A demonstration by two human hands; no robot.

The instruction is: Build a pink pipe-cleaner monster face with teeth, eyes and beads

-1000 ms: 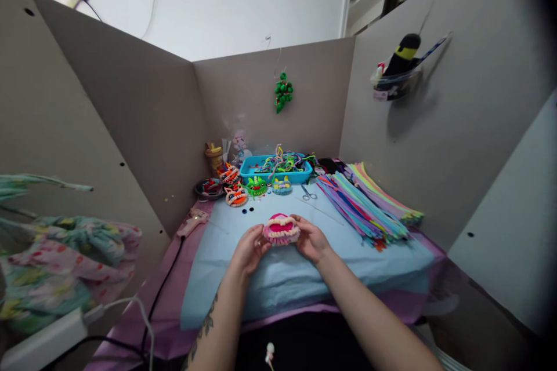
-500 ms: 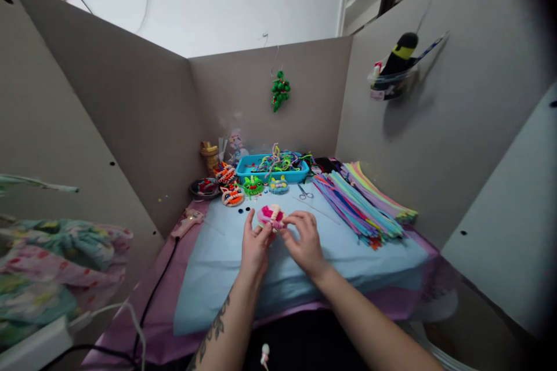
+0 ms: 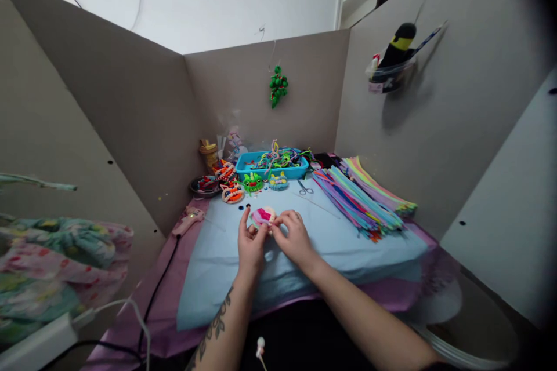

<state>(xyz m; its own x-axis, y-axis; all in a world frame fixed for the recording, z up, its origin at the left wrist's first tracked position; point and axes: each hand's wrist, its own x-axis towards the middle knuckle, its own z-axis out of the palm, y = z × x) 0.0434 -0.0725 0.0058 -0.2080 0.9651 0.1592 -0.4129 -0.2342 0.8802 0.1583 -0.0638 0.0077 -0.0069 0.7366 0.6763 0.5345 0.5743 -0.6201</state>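
Observation:
A small round pipe-cleaner piece (image 3: 262, 217) in pink, magenta and cream is held up between both hands, above the light blue cloth. My left hand (image 3: 252, 243) grips its left and lower edge, thumb in front and fingers partly behind. At its right edge, my right hand (image 3: 293, 236) pinches the cream rim with thumb and fingertips. The fingers cover the lower part of the piece. Just beyond the left hand lie small dark discs (image 3: 241, 207). Finished fuzzy figures stand farther back: an orange one (image 3: 232, 193), a green one (image 3: 253, 183) and a blue-yellow one (image 3: 278, 181).
Behind the figures is a blue tray (image 3: 272, 173) of tangled pipe-cleaner scraps. Scissors (image 3: 305, 188) lie right of centre, beside bundles of pipe cleaners (image 3: 357, 200). A pink glue gun (image 3: 190, 220) with a black cord rests at left. Grey panels (image 3: 265, 93) enclose the table.
The piece has turned, showing more of its striped pink face, and has shifted slightly left with both hands. My right hand's fingers have drawn closer to its edge.

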